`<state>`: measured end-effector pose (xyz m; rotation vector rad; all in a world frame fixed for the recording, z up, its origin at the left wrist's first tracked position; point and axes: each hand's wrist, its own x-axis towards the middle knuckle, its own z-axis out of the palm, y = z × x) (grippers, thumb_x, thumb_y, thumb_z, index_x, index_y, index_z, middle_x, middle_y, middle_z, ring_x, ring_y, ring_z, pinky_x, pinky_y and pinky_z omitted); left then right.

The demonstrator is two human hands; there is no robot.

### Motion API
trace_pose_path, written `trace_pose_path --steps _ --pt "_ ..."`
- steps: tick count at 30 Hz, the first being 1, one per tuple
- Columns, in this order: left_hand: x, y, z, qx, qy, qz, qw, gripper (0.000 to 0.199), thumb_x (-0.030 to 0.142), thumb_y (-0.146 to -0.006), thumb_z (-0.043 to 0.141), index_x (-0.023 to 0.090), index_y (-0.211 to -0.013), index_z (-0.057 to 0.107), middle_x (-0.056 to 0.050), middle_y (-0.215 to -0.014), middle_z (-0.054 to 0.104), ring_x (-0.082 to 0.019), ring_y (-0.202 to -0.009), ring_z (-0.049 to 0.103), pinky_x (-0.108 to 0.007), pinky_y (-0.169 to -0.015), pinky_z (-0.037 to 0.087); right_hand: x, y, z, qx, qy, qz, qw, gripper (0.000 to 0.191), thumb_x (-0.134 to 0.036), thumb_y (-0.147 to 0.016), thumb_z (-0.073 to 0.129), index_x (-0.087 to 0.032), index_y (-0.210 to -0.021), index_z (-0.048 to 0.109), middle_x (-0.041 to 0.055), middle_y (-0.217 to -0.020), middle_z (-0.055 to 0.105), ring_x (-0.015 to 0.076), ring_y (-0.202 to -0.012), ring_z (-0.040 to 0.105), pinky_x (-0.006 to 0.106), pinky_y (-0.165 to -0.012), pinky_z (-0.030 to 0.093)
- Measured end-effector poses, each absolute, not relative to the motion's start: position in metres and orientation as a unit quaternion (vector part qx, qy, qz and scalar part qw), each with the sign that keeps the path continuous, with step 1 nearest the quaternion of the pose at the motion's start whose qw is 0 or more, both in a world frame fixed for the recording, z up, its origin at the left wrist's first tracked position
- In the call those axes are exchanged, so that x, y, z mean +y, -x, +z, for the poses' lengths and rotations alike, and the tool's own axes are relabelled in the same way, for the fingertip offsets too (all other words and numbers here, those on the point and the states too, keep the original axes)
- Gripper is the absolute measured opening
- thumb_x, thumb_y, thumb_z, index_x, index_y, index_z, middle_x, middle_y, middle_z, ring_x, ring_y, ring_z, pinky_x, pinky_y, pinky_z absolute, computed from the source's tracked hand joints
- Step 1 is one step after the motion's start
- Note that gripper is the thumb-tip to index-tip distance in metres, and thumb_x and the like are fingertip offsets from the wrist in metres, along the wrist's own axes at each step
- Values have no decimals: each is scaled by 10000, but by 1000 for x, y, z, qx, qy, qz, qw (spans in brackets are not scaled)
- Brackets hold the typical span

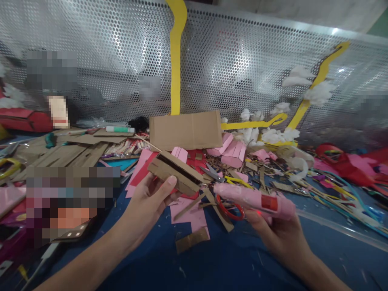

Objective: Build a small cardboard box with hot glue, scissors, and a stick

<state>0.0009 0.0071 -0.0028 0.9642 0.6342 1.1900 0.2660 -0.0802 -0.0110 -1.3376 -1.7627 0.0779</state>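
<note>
My left hand [160, 192] grips a small folded cardboard box [178, 171], thumb on its near side. A dark open slot runs along the top of the box, and a thin wooden stick [147, 142] slants up from its far left. My right hand [277, 230] is wrapped round a pink hot glue gun [242, 194] with a red panel and a small red light. The gun's tip points left, close to the right end of the box; whether they touch I cannot tell. Scissors with red handles [230, 211] and scissors with yellow handles [239, 182] lie just behind the gun.
Pink paper pieces [198, 220] and a cardboard scrap [192, 240] lie on the blue table [136, 258]. A larger cardboard piece [186, 130] leans at the back against a perforated metal panel [212, 60]. A glue stick [120, 129] rests on cardboard at left; white fluff [251, 133] lies at right.
</note>
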Motion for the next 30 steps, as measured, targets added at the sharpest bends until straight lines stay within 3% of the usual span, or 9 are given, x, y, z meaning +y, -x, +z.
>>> trace_pose_path --steps 7,11,13,18,24,30 --pt "7 -2 -2 283 -426 534 674 484 328 -901 763 268 -1347 585 -83 -1320 679 -284 -1211 653 -359 -905 594 -79 -260 0 -746 515 48 420 244 -343 -971 580 -245 -919 798 -11 -510 646 183 -439 618 318 -591 621" --pt "6 -2 -2 290 -422 533 674 502 334 -884 784 271 -1342 588 -73 -1305 687 -273 -1197 659 -340 -892 595 -79 -260 0 -737 521 30 429 220 -306 -951 598 -256 -877 799 -12 -510 642 160 -366 547 267 -393 495" --pt "5 -2 -1 292 -419 531 676 513 339 -875 793 258 -1340 590 -83 -1311 686 -277 -1193 663 -349 -908 594 -79 -260 1 -735 521 14 433 207 -291 -943 605 -262 -937 810 -19 -497 629 153 -346 521 261 -369 470" --pt "4 -2 0 298 -424 520 679 537 362 -870 791 249 -1355 591 -104 -1321 695 -298 -1180 678 -396 -933 593 -78 -257 7 -730 520 2 444 220 -302 -939 618 -252 -1000 823 -19 -475 614 189 -421 618 316 -551 605" --pt "7 0 -1 304 -441 504 677 333 381 -876 773 201 -1151 720 -119 -1253 742 -299 -1106 715 -373 -863 608 -78 -260 0 -722 524 59 448 253 -359 -959 611 -269 -1090 807 66 -848 803 279 -791 777 383 -758 648" --pt "8 2 0 310 -425 497 690 304 414 -889 745 205 -1108 767 -101 -1175 785 -286 -1051 740 -371 -877 597 -82 -264 -2 -748 492 85 437 171 -309 -946 634 -271 -1001 792 32 -735 769 234 -678 750 319 -704 643"
